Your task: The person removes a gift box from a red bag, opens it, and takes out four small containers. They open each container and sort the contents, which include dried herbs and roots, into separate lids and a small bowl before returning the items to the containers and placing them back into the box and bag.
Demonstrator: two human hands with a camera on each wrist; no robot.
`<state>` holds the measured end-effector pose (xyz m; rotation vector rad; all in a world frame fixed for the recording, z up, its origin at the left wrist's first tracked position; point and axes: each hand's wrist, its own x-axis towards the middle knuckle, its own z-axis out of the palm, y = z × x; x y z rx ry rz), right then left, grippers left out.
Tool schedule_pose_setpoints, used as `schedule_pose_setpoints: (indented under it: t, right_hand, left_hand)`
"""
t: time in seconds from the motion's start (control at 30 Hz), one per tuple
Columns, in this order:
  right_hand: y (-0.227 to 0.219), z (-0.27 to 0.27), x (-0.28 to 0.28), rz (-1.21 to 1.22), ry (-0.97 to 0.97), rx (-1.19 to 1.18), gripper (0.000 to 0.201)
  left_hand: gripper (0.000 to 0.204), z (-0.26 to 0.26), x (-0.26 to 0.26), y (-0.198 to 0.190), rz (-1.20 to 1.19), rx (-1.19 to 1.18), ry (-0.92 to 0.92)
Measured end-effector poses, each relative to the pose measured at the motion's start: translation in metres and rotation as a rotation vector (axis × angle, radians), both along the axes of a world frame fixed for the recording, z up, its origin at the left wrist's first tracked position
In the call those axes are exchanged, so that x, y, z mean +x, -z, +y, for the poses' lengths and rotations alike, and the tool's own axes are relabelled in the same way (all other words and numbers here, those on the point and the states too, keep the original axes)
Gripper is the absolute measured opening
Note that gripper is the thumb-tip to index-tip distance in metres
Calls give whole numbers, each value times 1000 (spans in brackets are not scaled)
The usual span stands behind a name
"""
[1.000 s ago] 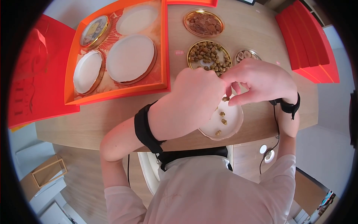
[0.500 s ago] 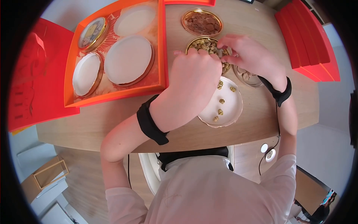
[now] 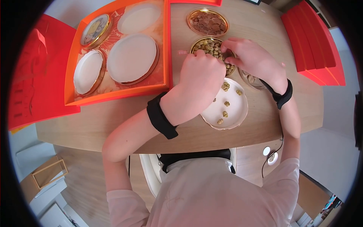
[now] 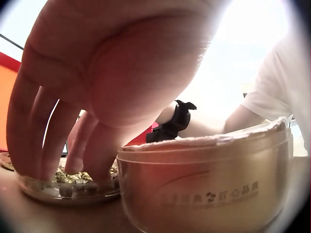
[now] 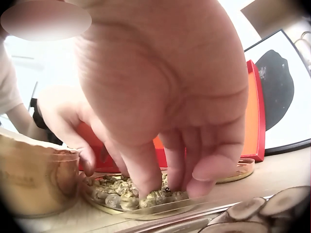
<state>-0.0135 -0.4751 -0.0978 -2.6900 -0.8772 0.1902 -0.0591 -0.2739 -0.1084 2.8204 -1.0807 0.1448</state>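
We locate buds (image 3: 206, 45) in the dish (image 3: 191, 49), at 12 o'clock from the tub (image 3: 235, 109). The right hand (image 3: 252, 60) touches them, thumb and fingers apart; whether the left hand (image 3: 201, 81) grips any, we cannot tell.

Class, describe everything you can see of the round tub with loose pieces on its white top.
The tub is round, with a translucent, plastic-looking wall bearing lettering and a white, papery-looking top with an uneven edge. A few greenish-brown pieces lie scattered on it. It stands upright on the table beside the dish of similar pieces; whether the two touch is unclear.
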Motion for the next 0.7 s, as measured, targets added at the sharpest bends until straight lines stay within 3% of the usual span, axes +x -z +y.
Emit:
schedule_pose_setpoints:
  t: [0.33, 0.7]
  right_hand:
    - [3, 3, 0, -5, 27, 98, 16]
    - [2, 3, -1, 1, 51, -1, 19]
  left_hand:
    - [10, -1, 4, 0, 60, -45, 31]
    - [14, -2, 9, 6, 79, -104, 80]
